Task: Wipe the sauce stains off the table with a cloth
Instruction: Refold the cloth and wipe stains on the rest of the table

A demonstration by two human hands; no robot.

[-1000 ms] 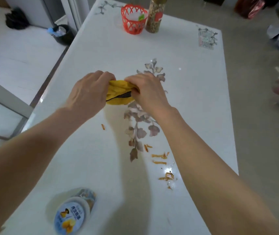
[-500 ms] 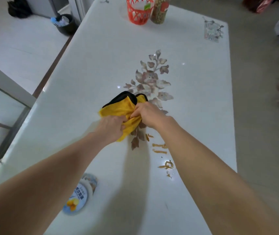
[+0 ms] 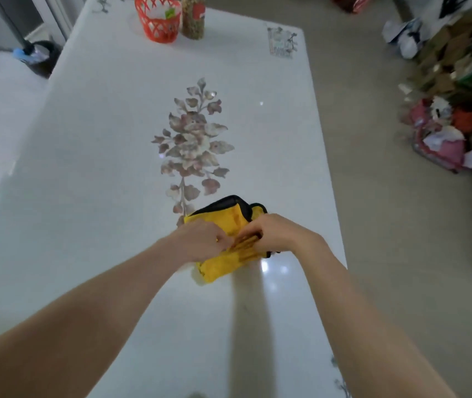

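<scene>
Both hands, left hand (image 3: 200,239) and right hand (image 3: 275,234), pinch the yellow cloth (image 3: 223,254) flat on the table (image 3: 99,139), folds bunched between them; no stains visible, presumably beneath.

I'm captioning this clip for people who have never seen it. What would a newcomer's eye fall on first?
The bright yellow cloth with a dark edge, pressed onto the white table by the left hand and right hand, near the table's right edge. Just beyond it runs a brownish leaf print down the table's middle. At the far end stand a red basket and a tall jar.
</scene>
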